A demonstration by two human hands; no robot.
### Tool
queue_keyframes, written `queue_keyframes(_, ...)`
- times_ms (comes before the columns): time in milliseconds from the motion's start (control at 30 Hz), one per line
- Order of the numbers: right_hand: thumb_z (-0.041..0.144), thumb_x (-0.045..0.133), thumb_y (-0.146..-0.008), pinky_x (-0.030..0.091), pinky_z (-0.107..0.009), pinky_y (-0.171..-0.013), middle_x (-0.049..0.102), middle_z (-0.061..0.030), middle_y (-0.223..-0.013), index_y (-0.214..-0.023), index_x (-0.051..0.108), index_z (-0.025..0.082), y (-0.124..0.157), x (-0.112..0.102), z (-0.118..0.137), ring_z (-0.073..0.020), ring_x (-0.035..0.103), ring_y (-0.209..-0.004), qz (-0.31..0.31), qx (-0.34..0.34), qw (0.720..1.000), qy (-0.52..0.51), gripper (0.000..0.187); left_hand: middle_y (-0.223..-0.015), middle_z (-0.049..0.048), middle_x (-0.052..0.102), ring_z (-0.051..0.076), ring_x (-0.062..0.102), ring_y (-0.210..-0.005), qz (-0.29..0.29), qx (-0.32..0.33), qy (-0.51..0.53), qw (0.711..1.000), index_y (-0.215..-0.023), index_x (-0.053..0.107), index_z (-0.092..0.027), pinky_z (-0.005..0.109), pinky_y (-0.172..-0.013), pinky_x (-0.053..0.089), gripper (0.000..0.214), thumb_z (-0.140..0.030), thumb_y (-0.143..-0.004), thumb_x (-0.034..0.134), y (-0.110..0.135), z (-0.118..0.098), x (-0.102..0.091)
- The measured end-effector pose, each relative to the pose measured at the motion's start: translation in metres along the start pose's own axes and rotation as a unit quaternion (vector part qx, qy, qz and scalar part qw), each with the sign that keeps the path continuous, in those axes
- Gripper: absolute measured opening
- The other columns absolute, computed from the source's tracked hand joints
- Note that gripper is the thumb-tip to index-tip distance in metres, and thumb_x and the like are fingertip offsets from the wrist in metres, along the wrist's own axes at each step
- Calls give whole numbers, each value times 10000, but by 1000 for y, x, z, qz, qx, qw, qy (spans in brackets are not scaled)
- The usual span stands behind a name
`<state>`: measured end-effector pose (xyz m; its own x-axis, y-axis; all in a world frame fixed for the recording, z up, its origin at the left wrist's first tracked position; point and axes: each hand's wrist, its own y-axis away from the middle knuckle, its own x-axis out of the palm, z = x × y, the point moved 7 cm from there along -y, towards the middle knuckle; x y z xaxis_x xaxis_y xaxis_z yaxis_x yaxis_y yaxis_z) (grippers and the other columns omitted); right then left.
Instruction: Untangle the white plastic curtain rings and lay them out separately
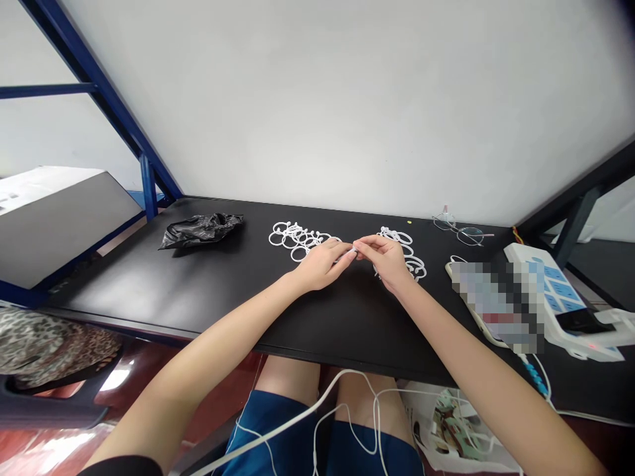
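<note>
My left hand [323, 264] and my right hand [385, 259] meet above the middle of the black table. Both are closed, fingertips pinching a small white plastic ring [354, 249] that the fingers mostly hide. Just beyond my left hand lies a loose pile of white plastic rings [296, 231] with small knobbed ends. A second group of similar rings [393, 234] sits behind and beside my right hand, partly covered by it.
A crumpled black plastic bag [203, 229] lies on the table's left part. Toward the right are eyeglasses [470, 235], a phone [489, 304] with a blurred screen, and a white power strip [558, 291]. White cables [307, 413] hang across my lap.
</note>
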<state>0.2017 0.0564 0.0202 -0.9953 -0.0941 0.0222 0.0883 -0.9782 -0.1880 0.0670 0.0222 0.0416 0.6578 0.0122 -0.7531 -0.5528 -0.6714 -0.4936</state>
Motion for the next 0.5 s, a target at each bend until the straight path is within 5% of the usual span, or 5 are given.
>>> queue_keyframes(500, 473, 840, -596, 560, -321, -621, 693, -18, -717, -721, 697, 205, -1, -2, 1, -143, 618, -611, -13, -16, 1000, 17, 329, -975, 74, 639, 203, 565, -912, -12, -19, 28, 999, -1065, 567, -187, 363, -816, 496, 358, -394, -1022, 278, 2, 5, 2)
